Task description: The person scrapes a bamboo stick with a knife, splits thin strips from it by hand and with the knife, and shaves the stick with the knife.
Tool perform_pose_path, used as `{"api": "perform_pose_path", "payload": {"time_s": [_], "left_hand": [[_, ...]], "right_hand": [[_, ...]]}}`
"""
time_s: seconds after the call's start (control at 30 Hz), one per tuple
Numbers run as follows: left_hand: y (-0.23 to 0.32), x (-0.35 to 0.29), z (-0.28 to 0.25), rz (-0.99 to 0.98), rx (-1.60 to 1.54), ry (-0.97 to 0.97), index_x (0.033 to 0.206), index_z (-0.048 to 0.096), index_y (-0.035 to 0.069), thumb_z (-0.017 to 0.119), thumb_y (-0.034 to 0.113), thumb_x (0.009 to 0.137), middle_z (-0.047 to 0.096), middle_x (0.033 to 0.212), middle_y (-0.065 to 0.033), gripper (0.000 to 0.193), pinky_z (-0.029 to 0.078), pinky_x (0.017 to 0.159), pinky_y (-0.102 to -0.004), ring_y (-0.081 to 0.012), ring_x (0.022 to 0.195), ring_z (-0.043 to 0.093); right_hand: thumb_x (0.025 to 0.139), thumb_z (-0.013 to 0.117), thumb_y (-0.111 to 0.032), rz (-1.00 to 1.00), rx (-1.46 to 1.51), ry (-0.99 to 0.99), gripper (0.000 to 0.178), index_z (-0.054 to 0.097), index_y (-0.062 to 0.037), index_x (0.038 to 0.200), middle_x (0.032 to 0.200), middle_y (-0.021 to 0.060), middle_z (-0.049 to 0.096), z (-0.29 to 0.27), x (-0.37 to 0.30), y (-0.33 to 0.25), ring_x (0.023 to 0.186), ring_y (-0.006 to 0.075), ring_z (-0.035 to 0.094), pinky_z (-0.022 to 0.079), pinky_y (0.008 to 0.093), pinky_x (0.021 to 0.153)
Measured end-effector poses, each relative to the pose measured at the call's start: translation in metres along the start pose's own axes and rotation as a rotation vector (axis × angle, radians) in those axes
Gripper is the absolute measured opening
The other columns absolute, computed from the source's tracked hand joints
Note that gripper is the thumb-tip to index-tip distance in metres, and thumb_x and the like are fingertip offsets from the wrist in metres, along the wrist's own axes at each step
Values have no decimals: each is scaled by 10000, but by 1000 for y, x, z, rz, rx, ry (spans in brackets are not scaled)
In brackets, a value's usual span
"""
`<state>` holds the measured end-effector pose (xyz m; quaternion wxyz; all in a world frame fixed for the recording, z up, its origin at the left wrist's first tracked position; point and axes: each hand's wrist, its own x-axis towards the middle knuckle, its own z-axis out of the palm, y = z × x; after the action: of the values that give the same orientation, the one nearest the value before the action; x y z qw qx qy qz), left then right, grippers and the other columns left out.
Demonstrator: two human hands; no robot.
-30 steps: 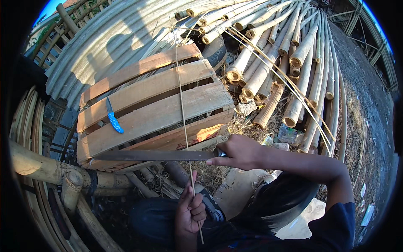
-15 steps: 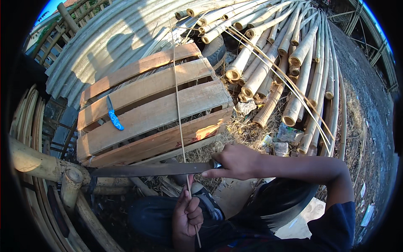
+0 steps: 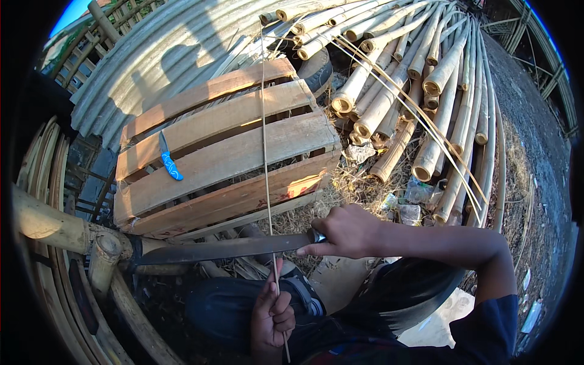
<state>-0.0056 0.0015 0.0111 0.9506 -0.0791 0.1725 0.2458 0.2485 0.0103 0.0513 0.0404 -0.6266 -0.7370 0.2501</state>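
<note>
My right hand (image 3: 347,232) is closed round the handle of a long machete (image 3: 225,249), whose dark blade reaches left to the bamboo post frame (image 3: 104,258). A thin bamboo strip (image 3: 266,143) stands nearly upright in the view and crosses the blade near the handle. Below the blade, my left hand (image 3: 272,316) grips the lower part of this strip, its thumb pointing up towards the blade. The strip's far end extends over the slatted wooden crate (image 3: 231,146). On the crate's top lies a small knife with a blue patterned handle (image 3: 171,166).
Many bamboo poles (image 3: 389,109) are piled at the far right, with several thin strips (image 3: 420,118) laid across them. Corrugated sheeting (image 3: 164,67) leans behind the crate. Split bamboo lengths (image 3: 45,164) stand at the left. An old tyre (image 3: 316,73) sits beside the crate.
The far part of the bamboo strip has swung slightly right. The machete's tip sits slightly lower in view. Both hands keep their grips, and the whole view has shifted a little.
</note>
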Motion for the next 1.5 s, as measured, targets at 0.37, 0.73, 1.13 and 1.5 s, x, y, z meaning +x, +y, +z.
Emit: {"api": "perform_pose_path", "payload": {"time_s": [0.37,0.73,1.13,1.5], "left_hand": [[-5,-15,-4,2,108,47,1471,109,246,372,229,999,243,568,36,540,176,341,-178,-34,395,164],[-15,-24,-13,-48,-181,-47,1469,67,303,296,210,1014,251,561,26,517,166,316,-168,-25,386,151],[-25,-26,8,88,520,252,1474,107,222,336,214,1007,219,543,42,521,173,337,-184,-28,392,162],[-17,-19,-5,76,212,94,1470,140,229,356,225,1003,223,551,40,514,170,348,-183,-36,401,172]], "right_hand": [[865,396,-646,28,-42,65,699,603,14,764,555,172,564,4,-1,11,588,366,614,515,455,629],[847,444,-644,-15,-58,100,678,576,9,720,487,164,496,6,2,23,547,361,577,479,463,596],[856,407,-660,29,-53,54,709,624,9,760,567,173,565,0,2,28,611,358,622,517,443,637],[857,400,-658,26,-37,27,691,612,-5,773,609,184,590,2,9,25,646,359,629,518,446,636]]}}
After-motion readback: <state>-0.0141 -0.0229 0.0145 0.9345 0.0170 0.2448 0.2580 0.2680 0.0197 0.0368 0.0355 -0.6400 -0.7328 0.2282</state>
